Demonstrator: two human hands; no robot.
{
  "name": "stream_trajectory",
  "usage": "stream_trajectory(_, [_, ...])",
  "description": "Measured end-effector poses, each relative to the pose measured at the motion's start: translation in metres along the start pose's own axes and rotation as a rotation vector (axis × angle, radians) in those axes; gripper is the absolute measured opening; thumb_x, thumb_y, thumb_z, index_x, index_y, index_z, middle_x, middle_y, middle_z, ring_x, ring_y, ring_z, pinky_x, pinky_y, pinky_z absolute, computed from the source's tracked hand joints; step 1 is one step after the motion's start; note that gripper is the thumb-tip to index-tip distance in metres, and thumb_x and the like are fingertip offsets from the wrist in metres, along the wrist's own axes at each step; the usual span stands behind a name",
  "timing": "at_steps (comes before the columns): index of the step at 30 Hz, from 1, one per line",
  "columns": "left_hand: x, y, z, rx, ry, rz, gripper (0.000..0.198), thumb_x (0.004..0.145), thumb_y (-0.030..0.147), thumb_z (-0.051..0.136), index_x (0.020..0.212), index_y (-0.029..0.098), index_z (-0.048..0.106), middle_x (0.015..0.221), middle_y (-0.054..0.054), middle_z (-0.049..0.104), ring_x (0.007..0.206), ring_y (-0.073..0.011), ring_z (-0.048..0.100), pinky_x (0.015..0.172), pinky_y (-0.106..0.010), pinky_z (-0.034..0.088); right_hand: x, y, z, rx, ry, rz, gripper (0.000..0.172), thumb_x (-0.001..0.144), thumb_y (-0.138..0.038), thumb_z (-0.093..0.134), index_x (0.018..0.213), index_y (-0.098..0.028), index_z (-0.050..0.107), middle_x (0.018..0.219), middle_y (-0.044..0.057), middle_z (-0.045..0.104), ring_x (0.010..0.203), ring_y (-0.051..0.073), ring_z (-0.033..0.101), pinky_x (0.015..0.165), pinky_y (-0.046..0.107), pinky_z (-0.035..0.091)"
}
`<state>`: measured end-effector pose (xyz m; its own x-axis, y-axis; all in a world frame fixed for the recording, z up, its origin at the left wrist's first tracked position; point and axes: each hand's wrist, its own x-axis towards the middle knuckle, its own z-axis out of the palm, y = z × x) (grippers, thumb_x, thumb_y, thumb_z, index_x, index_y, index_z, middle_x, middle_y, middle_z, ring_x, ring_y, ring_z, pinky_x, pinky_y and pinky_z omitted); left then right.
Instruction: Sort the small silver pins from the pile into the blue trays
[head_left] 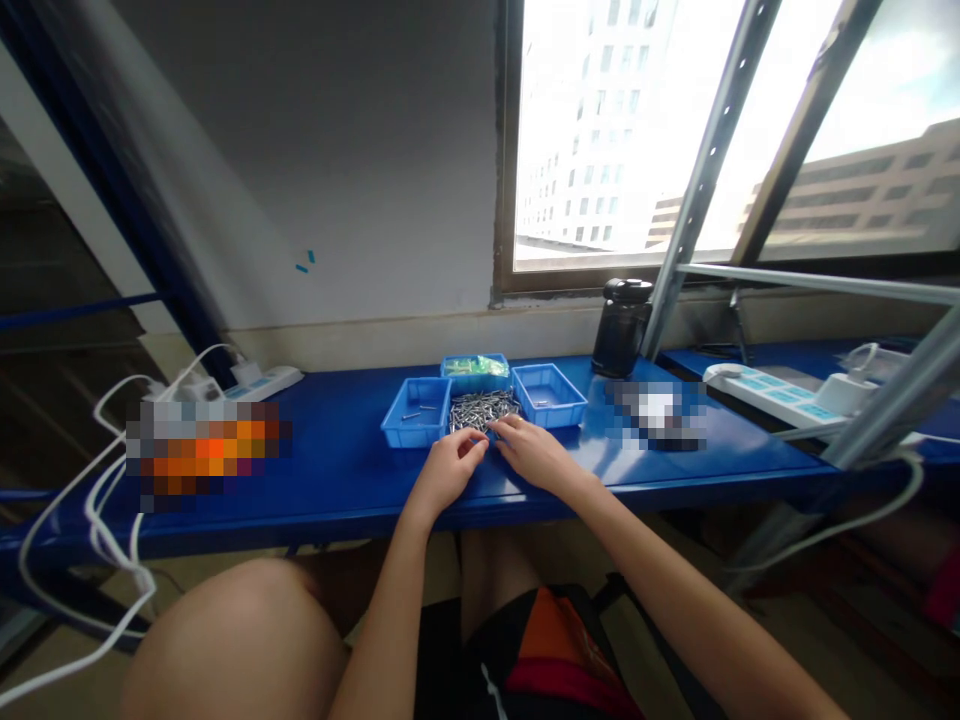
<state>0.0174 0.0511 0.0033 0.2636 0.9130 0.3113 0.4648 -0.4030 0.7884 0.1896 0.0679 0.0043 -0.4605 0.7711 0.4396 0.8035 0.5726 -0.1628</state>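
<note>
A heap of small silver screws or similar metal pins (480,408) lies between blue plastic bins. My left hand (453,462) is at the front of the heap, with thumb and fingertips pinched together. Close beside it on the right, my right hand (531,452) has its fingers curled in at the heap's near right edge. Whatever the fingertips hold is too small to make out. The left blue bin (395,428) contains a few loose metal pieces. In the right blue bin (564,410) a small piece or two show. Behind the heap, a third blue bin (450,380) holds green-tinted plastic packets.
Everything stands on a blue table (337,470). A black flask (621,330) is at the back right, near a metal post. White power strips (780,395) with cables lie on both sides. Blurred-out items occupy the left end and the right of the bins.
</note>
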Motion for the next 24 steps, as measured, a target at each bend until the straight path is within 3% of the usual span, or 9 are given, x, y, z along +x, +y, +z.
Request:
stream_trajectory(5, [0.0022, -0.0006, 0.0010, 0.013, 0.023, -0.028, 0.029, 0.081, 0.037, 0.046, 0.090, 0.016, 0.064, 0.070, -0.003, 0.063, 0.065, -0.0163, 0.057, 0.063, -0.026, 0.044, 0.0010, -0.0002, 0.0030, -0.023, -0.052, 0.008, 0.027, 0.090, -0.019, 0.039, 0.110, -0.018, 0.057, 0.107, 0.008, 0.059, 0.096, 0.017, 0.058, 0.081, 0.024, 0.044])
stream_trajectory(11, [0.0038, -0.0061, 0.0031, -0.005, 0.049, -0.020, 0.027, 0.080, 0.036, 0.047, 0.090, 0.017, 0.064, 0.071, -0.003, 0.064, 0.066, -0.0163, 0.058, 0.063, -0.026, 0.045, -0.0016, 0.0014, 0.0053, -0.010, 0.003, 0.083, 0.026, 0.088, -0.022, 0.044, 0.110, -0.018, 0.057, 0.109, 0.008, 0.057, 0.097, 0.018, 0.057, 0.082, 0.025, 0.043])
stream_trajectory(24, [0.0000, 0.0001, -0.0002, 0.029, -0.019, 0.004, 0.025, 0.077, 0.034, 0.049, 0.087, 0.016, 0.064, 0.066, -0.002, 0.061, 0.064, -0.0159, 0.056, 0.061, -0.025, 0.043, -0.0021, 0.0044, 0.0093, 0.042, 0.015, 0.089, 0.021, 0.088, -0.019, 0.045, 0.101, -0.017, 0.061, 0.099, 0.007, 0.059, 0.088, 0.015, 0.057, 0.079, 0.024, 0.041])
